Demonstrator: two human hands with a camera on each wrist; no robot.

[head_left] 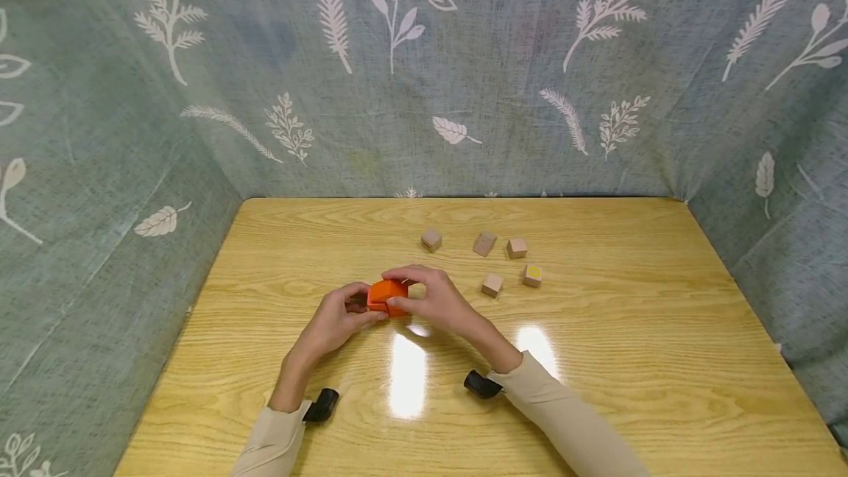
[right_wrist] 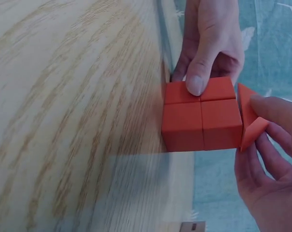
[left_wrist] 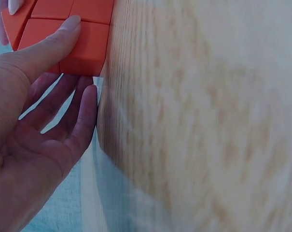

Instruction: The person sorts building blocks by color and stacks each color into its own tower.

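Observation:
Four-square faces show on a small stack of orange cubes (right_wrist: 202, 124) standing on the wooden table. My left hand (head_left: 333, 322) grips it from the left side, its thumb pressed across the front face and its fingers behind. On top, an orange triangular block (right_wrist: 247, 108) leans slightly against the stack's upper surface. My right hand (head_left: 442, 303) pinches that block between thumb and fingers. The left wrist view shows the left thumb (left_wrist: 51, 48) lying over a seam between cubes, with the triangular block (left_wrist: 16, 21) at the upper left corner.
Beyond the right hand lie several plain wooden blocks (head_left: 492, 285), including a flat one (head_left: 485, 243) and one with a yellow ring (head_left: 533, 275). Patterned blue-green cloth (head_left: 411, 116) borders the table's back and sides. Black devices (head_left: 321, 405) sit at both wrists.

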